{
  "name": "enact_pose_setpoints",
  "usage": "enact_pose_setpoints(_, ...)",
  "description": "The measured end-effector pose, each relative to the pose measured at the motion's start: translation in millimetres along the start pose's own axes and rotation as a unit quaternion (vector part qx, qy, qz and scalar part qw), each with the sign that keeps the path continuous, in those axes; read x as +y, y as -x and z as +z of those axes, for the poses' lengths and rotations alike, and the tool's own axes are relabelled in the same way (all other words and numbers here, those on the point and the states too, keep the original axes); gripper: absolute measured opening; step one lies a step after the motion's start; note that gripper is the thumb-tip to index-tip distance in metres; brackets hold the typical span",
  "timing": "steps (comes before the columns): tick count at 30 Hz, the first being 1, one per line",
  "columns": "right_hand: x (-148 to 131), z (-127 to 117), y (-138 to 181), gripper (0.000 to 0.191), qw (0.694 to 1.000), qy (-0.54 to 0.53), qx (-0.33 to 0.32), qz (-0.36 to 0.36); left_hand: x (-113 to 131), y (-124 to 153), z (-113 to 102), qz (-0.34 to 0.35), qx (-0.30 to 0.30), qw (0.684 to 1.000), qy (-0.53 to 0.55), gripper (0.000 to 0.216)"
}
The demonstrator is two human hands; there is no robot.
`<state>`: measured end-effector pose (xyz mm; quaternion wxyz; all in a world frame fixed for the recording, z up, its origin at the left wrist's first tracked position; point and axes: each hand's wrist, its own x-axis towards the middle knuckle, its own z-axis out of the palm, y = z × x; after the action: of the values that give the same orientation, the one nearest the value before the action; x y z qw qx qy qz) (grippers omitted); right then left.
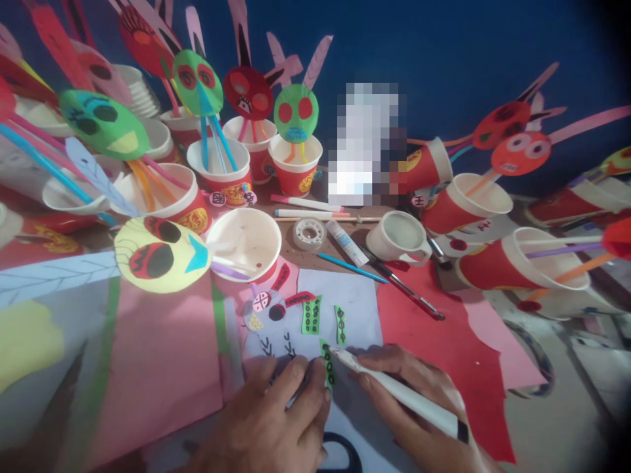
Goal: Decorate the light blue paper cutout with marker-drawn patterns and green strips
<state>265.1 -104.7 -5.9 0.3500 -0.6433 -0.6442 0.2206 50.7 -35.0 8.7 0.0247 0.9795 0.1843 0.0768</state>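
Note:
My left hand [276,414] presses its fingertips on a small green paper strip [327,363] with black marks, pinning it to a pale blue sheet [357,309]. My right hand [419,401] grips a white marker pen [394,391] whose tip touches the top of that strip. Two more marked green strips [311,315] lie just beyond on the same sheet, beside small cut-out pieces: a pink dotted circle [261,301] and a red and black shape [296,299].
Red paper cups [296,167] holding straws and paper bug faces crowd the back and sides. A white cup [244,243], tape roll [309,232], glue stick [346,243], pens and a brush [409,292] lie mid-table. Pink [162,368] and red paper [444,348] flank the sheet. Scissors handle [340,453] sits near me.

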Motion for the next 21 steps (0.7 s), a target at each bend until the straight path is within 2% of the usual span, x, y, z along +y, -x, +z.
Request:
enact_pose_setpoints(4,-5.3,-1.7,-4.8,0.008,0.999,-0.033,-0.014,0.008,0.3,-0.3,-1.1,-0.011,-0.006,1.0,0.006,0.029)
enact_pose_setpoints(12,-1.9,-0.8,-1.3,0.011,0.999,-0.028,-0.036,0.01,1.1,-0.2,-2.1,-0.005,-0.007,1.0,0.003,0.028)
enact_pose_setpoints(18,-3.1,1.8,-0.3,0.011,0.999,-0.031,-0.005,0.032,1.6,0.0,0.3,-0.003,-0.018,1.0,-0.001,0.029)
enact_pose_setpoints(21,-8.5,1.4,-1.9,0.005,0.993,-0.07,0.04,0.084,2.1,0.1,1.2,-0.006,-0.012,1.0,-0.001,0.03)
